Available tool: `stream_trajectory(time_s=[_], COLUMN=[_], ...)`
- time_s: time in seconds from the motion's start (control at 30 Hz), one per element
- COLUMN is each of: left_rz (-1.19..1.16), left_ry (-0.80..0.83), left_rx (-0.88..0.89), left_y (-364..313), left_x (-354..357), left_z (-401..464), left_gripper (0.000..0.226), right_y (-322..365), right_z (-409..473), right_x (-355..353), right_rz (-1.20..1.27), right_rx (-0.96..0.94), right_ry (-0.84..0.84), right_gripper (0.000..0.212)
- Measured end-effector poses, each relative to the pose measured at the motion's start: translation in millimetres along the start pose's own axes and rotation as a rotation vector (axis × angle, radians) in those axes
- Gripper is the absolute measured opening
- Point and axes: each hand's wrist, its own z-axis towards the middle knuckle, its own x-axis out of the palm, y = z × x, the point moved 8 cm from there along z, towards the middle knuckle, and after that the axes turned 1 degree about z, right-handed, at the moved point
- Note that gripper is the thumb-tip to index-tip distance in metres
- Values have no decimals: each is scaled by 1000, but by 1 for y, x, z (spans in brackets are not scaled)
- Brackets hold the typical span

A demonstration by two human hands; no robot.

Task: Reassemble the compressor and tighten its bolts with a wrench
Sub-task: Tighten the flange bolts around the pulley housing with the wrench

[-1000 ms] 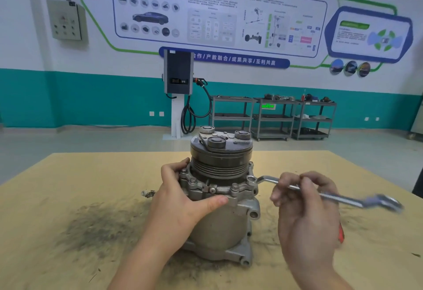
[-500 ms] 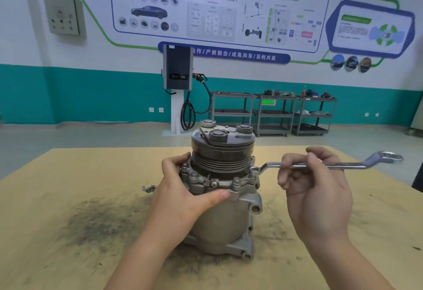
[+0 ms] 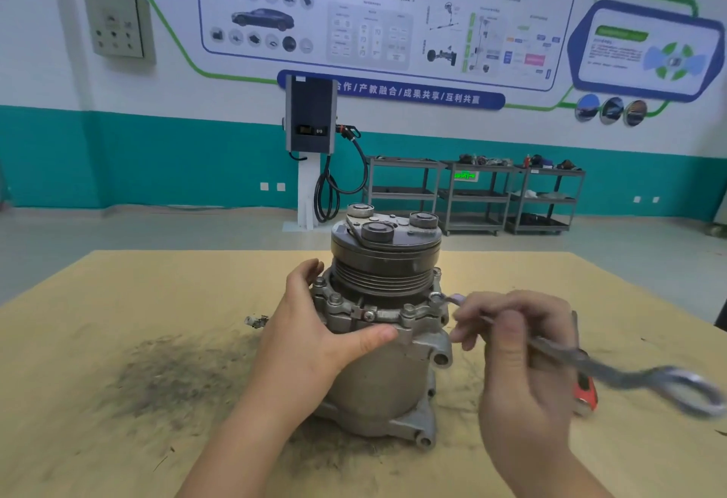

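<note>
One compressor (image 3: 383, 344) stands upright near the middle of a tan table (image 3: 118, 301), sitting on a dark, grimy smear. Its grooved pulley faces up, with three round bosses on the top plate. I count four bolt heads along the near side of its flange. My two hands are in view. My left hand (image 3: 310, 344) wraps the compressor's left side, fingers curled behind the flange and thumb pressed flat across the front of the body. My right hand (image 3: 519, 344) grips one wrench (image 3: 590, 360), fingers curled round its shaft; its far ring end sits on the right-hand flange bolt (image 3: 436, 298), and its near end is blurred. One red-handled tool (image 3: 584, 393) lies on the table behind my right hand. One small metal part (image 3: 256, 320) lies just left of the compressor. Half a second ago the wrench handle pointed away to the right, level; now it has swung down toward me
</note>
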Motion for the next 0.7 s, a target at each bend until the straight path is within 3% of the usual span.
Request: stream_trajectory(time_s=[0.07, 0.13, 0.2, 0.37, 0.47, 0.6, 0.7], left_rz=[-1, -37, -49, -50, -40, -53, -59], left_ry=[8, 11, 8, 11, 19, 25, 31], left_rx=[-2, 15, 16, -21, -8, 5, 10], left_y=[1, 0, 0, 4, 4, 1, -1], left_x=[2, 3, 3, 2, 2, 2, 1], left_z=[1, 2, 2, 2, 2, 2, 2], left_gripper=[124, 102, 91, 88, 87, 84, 83], right_y=[10, 18, 22, 8, -25, -69, -87], right_z=[-2, -5, -4, 26, 36, 36, 36], right_x=[19, 34, 40, -6, -28, -26, -16], right_rz=[-203, -323, -332, 83, 233, 417, 536], right_rx=[-97, -226, -263, 121, 429, 780, 994], right_ry=[144, 291, 321, -123, -282, -307, -189], right_gripper=[13, 12, 15, 14, 17, 17, 15])
